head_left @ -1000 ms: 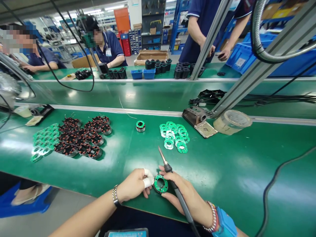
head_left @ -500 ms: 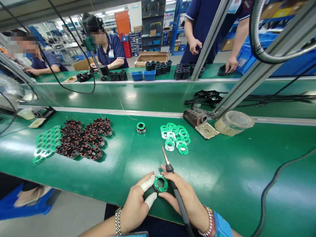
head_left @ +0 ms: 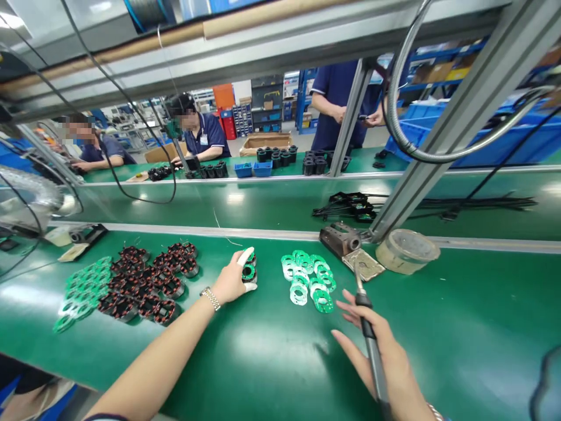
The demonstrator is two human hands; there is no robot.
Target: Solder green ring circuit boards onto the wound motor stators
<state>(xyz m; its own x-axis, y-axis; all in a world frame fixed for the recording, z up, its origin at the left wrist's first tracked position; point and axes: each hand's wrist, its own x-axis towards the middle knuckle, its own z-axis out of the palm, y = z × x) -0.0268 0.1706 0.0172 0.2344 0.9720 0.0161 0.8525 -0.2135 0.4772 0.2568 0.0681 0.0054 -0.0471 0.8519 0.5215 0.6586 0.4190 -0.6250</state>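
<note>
My left hand reaches to the middle of the green bench, its taped thumb and finger around a round motor part with a green ring board. A second such part touches it from behind, partly covered by the fingers. My right hand holds a soldering iron with the tip pointing up and away; its thumb and some fingers are spread. Loose green ring boards lie between the hands. Copper-wound motor parts stand grouped at the left, beside a sheet of green boards.
Behind the ring boards stand a metal iron stand, a sponge tray and a round tub. A slanted metal post and hanging cables cross the view. Several people work across the bench.
My left hand has carried the ring-topped part forward to the one on the bench. My right hand has let go of that part and moved right with the iron. The view has tilted up.
</note>
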